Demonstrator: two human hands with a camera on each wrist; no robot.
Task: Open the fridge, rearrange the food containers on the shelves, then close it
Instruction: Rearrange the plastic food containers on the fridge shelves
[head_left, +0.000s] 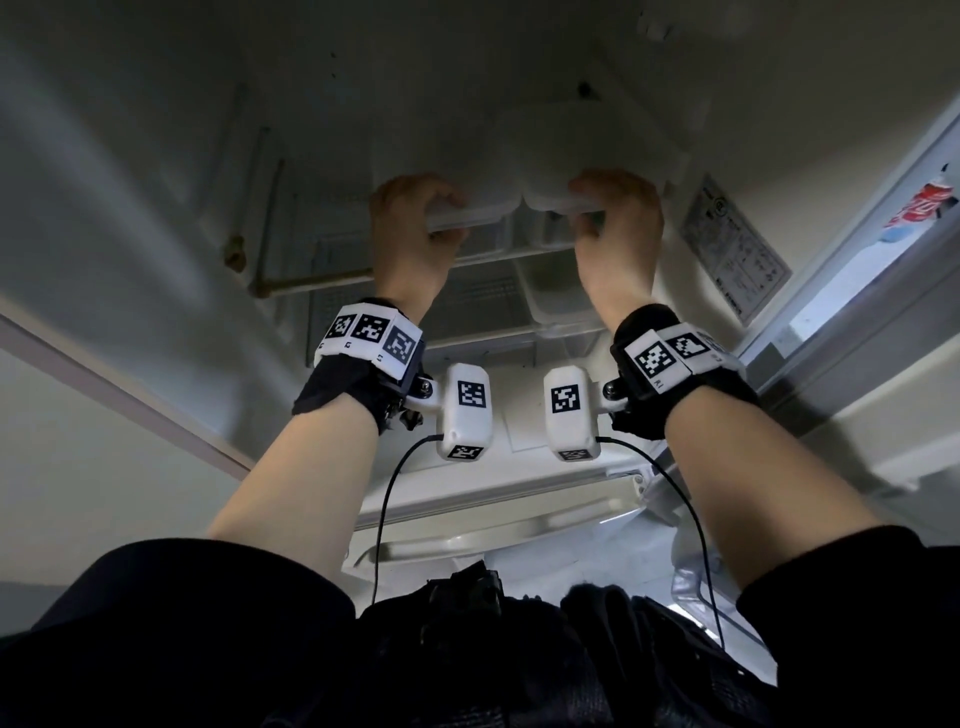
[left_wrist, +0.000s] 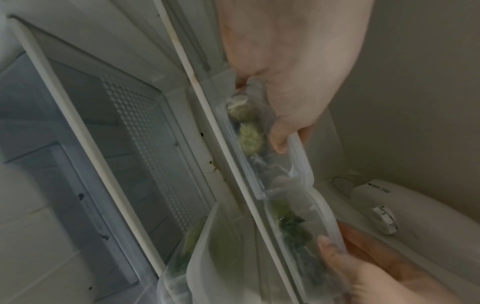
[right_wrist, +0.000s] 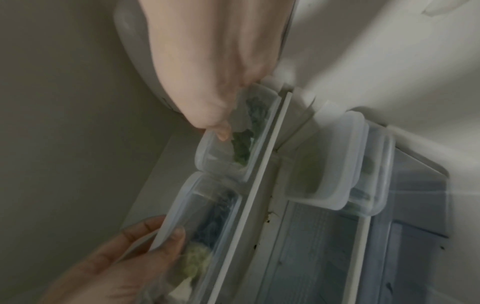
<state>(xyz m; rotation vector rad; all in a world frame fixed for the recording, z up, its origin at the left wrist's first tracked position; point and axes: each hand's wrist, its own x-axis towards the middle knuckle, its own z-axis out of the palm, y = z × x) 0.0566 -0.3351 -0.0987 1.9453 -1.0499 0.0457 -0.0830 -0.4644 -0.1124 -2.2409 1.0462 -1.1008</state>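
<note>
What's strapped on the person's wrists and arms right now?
Both forearms are bare, with dark sleeves pushed up. The left hand and right hand wear no gloves. Each wrist has a black wrap, a white band of square black-and-white markers and a white camera pod trailing a thin black cable.

boxes (right_wrist: 213, 207): clear, pale lids, green food inside | fridge wall (head_left: 130, 182): white | shelf rim (left_wrist: 85, 131): white | back panel (left_wrist: 145, 144): grey, dotted holes | wristbands (head_left: 371, 338): black, white tags with black square codes | sleeves (head_left: 182, 613): black
</note>
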